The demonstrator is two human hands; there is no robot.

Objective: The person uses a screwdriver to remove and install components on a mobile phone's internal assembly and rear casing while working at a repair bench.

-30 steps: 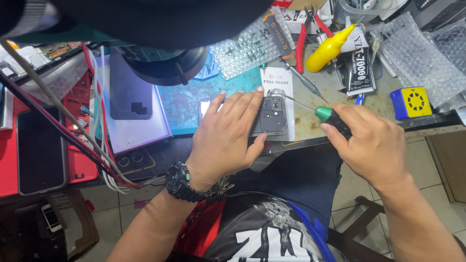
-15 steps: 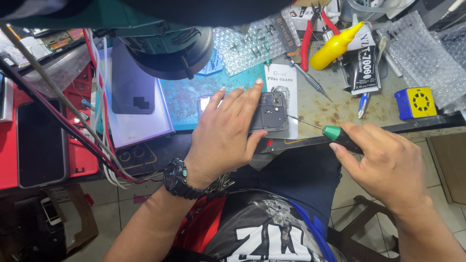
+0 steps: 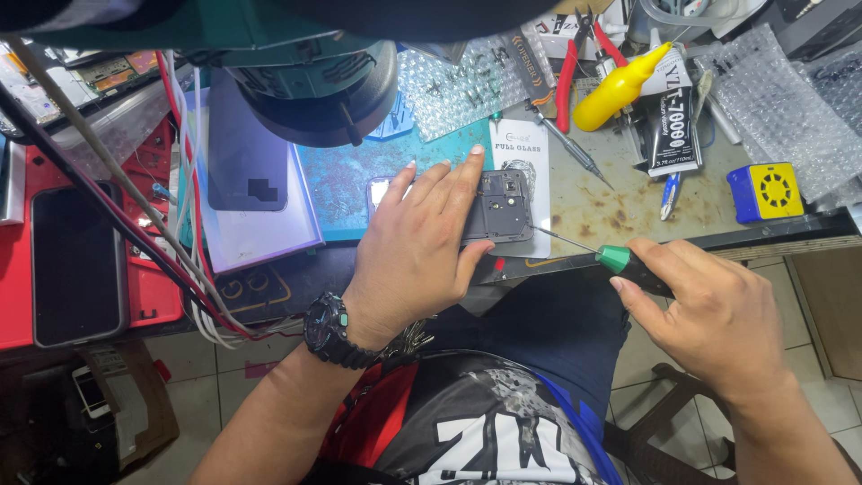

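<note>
Here the left hand (image 3: 417, 256) lies flat over an opened phone (image 3: 496, 205), its fingers (image 3: 449, 184) spread wide and pressed on the dark inner frame, so that only the part of the phone beyond the fingertips shows. The phone rests on the worktop (image 3: 602, 211), partly on a white card (image 3: 525, 153) and partly on a teal mat (image 3: 346, 180) that runs out to the left of the fingers. A black wristwatch (image 3: 330, 330) sits on the left wrist.

The right hand (image 3: 718, 319) holds a screwdriver (image 3: 611, 260) with a green collar and dark handle; its fingers are curled closed round the handle, and the thin metal shaft runs leftward from them, the tip reaching the lower right corner of the phone, just beside the left thumb.

Beyond the right fingers, further up the worktop, stand a yellow squeeze bottle (image 3: 620, 85), a black glue tube (image 3: 672, 130), red-handled pliers (image 3: 567, 76) and a second slim screwdriver (image 3: 575, 157). A small blue and yellow box (image 3: 765, 191) sits to the right of these. Sheets of bubble wrap (image 3: 781, 90) lie near the far edge. To the left of the left fingers lie a purple phone back (image 3: 247, 157) and, well apart, a black phone (image 3: 76, 260) on a red tray (image 3: 148, 278), with a bundle of cables (image 3: 180, 260) crossing between them.
</note>
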